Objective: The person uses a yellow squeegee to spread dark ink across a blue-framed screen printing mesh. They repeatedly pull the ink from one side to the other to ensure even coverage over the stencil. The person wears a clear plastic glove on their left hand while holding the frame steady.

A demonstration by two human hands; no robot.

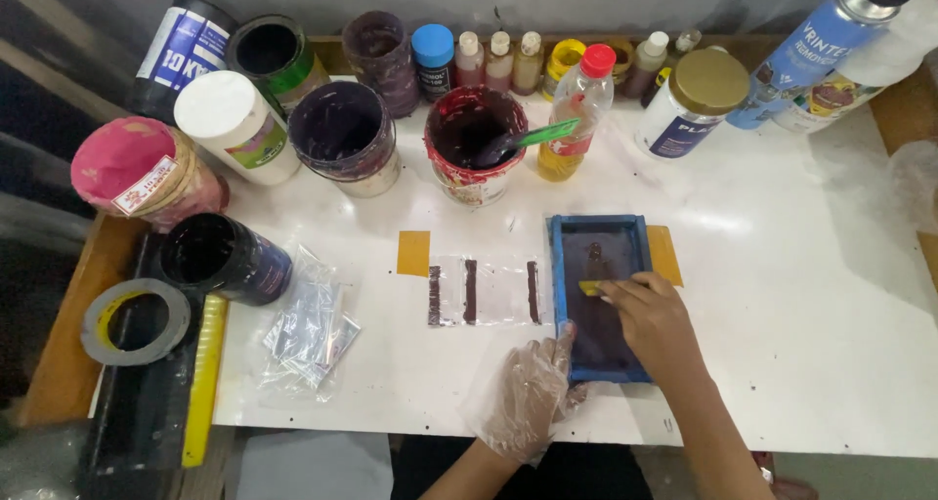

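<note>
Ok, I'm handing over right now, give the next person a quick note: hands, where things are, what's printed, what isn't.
Left hand, in a clear plastic glove, steadies the near left corner of the blue screen frame.
Right hand, bare, presses a small yellow squeegee onto the dark mesh inside the frame.
Left of the frame, clear packets on the white table show three dark printed stripes.
A loose pile of clear packets lies further left, no print visible.
Red ink tub with a green-handled spatula stands behind.

blue screen frame (599, 229), yellow squeegee (591, 287), red-capped bottle (578, 109), dark maroon stripes on clear bags (484, 291).
</note>
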